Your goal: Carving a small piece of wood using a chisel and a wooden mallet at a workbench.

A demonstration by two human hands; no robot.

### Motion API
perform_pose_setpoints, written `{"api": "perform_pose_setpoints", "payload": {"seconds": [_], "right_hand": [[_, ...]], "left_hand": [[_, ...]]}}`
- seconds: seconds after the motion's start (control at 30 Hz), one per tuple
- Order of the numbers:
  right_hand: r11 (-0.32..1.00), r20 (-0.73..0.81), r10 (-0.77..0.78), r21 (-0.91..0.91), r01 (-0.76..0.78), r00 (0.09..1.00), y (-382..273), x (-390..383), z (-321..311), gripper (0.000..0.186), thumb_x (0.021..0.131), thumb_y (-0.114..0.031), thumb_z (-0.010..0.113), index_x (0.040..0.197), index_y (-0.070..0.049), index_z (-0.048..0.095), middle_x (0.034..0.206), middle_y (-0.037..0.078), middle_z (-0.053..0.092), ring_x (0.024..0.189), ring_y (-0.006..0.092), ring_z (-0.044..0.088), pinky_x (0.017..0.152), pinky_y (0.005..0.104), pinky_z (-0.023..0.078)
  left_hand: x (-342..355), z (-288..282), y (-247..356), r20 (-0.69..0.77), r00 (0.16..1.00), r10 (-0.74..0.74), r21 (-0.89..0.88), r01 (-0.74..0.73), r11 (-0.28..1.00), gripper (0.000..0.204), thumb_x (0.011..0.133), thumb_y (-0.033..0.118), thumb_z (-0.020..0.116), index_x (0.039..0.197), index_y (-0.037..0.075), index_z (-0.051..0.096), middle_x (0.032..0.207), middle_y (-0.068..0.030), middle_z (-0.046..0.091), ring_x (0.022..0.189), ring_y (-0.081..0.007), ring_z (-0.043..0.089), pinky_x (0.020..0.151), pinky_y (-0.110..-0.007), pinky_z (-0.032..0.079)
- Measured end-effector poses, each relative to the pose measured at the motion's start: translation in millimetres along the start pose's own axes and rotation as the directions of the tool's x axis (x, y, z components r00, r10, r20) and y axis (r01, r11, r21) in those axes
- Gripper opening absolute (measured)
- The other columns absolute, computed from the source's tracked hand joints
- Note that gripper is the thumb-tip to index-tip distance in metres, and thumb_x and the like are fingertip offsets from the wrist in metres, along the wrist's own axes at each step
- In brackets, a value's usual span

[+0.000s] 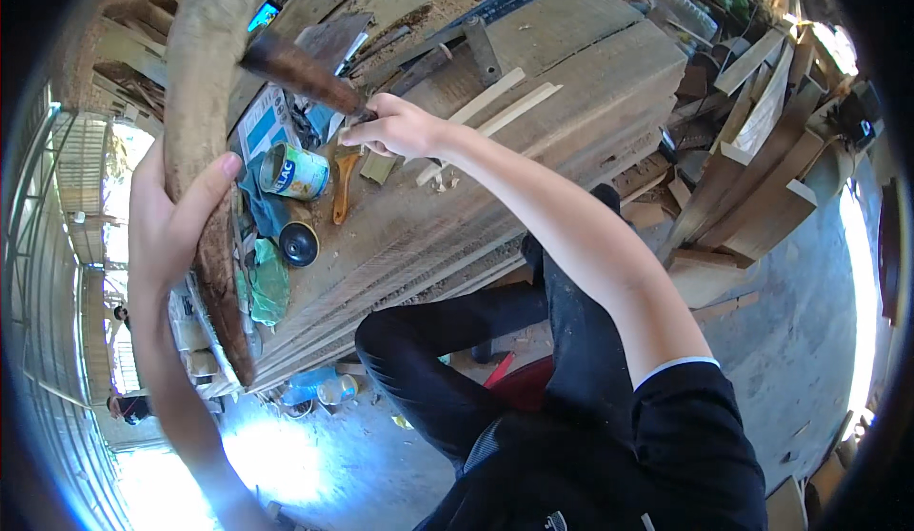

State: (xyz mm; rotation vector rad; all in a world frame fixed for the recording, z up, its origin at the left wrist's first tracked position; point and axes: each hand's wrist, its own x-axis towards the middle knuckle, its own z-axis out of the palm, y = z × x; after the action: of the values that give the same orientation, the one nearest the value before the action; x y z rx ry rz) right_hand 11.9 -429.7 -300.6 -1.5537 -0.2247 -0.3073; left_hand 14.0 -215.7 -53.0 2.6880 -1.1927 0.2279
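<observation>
My left hand (181, 212) grips a long, curved piece of wood (205, 74). It stands up toward the camera, pale and broad at the top, dark brown and tapering below. My thumb lies across its near face, and the other fingers are partly hidden. In my right hand (400, 129), closed round its narrow end, is a dark brown wooden mallet (309, 76) shaped like a round club. Its thick end points left and overlaps the curved wood in view; contact cannot be told. Below the right hand lies a flat paintbrush (345, 188) with an orange handle.
An open tin can (297, 171), a round black object (299, 243) and a green plastic bag (269, 283) crowd the left of the stacked planks (381, 221). Thin wooden strips (519, 109) lie on top. Wood offcuts (752, 188) pile up at right. Another person (129, 407) is far left.
</observation>
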Motion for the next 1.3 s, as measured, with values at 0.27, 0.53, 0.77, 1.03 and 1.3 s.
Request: {"api": "perform_pose_setpoints", "payload": {"seconds": [0.27, 0.53, 0.77, 1.03, 1.3], "right_hand": [[0.997, -0.039, -0.045, 0.062, 0.047, 0.998, 6, 2, 12, 0.036, 0.085, -0.025, 0.063, 0.056, -0.009, 0.049, 0.05, -0.005, 0.039, 0.046, 0.008, 0.035, 0.046, 0.0281, 0.026], [0.997, -0.054, -0.065, 0.037, 0.067, 0.996, 1, -9, 9, 0.035, 0.086, -0.026, 0.063, 0.058, -0.009, 0.049, 0.053, -0.005, 0.039, 0.048, 0.0077, 0.035, 0.047, 0.028, 0.026], [1.0, 0.001, -0.008, 0.03, 0.008, 1.0, 1, -9, 6, 0.034, 0.085, -0.026, 0.063, 0.059, -0.009, 0.05, 0.054, -0.005, 0.042, 0.048, 0.0078, 0.037, 0.047, 0.0275, 0.028], [0.995, -0.045, -0.025, 0.094, 0.029, 0.999, -2, -10, 8, 0.033, 0.084, -0.027, 0.065, 0.061, -0.006, 0.054, 0.054, -0.003, 0.044, 0.049, 0.007, 0.039, 0.047, 0.0271, 0.029], [0.993, 0.001, -0.009, 0.12, 0.009, 1.0, 9, -1, 13, 0.033, 0.087, -0.022, 0.063, 0.059, -0.01, 0.048, 0.055, -0.004, 0.044, 0.048, 0.0058, 0.035, 0.046, 0.0261, 0.023]], "left_hand": [[-8, -74, 48, -0.073, 0.995, 0.07, -0.417, -0.094, 0.904, 0.053, 0.085, 0.039, 0.061, 0.117, -0.003, 0.051, 0.091, -0.0073, 0.058, 0.082, -0.0125, 0.055, 0.073, -0.023, 0.044], [-26, 0, 9, 0.107, 0.994, 0.038, -0.441, 0.014, 0.898, 0.051, 0.081, 0.031, 0.066, 0.116, -0.004, 0.053, 0.087, -0.0072, 0.06, 0.076, -0.0103, 0.054, 0.07, -0.024, 0.044], [-41, 75, -46, -0.097, 0.995, 0.012, -0.256, -0.036, 0.966, 0.049, 0.079, 0.033, 0.071, 0.108, -0.004, 0.057, 0.089, -0.0118, 0.066, 0.082, -0.0184, 0.063, 0.074, -0.032, 0.049], [28, 240, -91, 0.022, 0.976, -0.216, 0.073, 0.213, 0.974, 0.063, 0.077, 0.046, 0.065, 0.11, -0.006, 0.053, 0.102, -0.031, 0.061, 0.098, -0.041, 0.061, 0.083, -0.043, 0.048], [78, 121, 3, -0.313, 0.945, 0.099, -0.934, -0.325, 0.149, 0.046, 0.093, 0.04, 0.042, 0.116, 0.002, 0.053, 0.11, -0.0146, 0.061, 0.096, -0.0229, 0.058, 0.084, -0.036, 0.041]]}}
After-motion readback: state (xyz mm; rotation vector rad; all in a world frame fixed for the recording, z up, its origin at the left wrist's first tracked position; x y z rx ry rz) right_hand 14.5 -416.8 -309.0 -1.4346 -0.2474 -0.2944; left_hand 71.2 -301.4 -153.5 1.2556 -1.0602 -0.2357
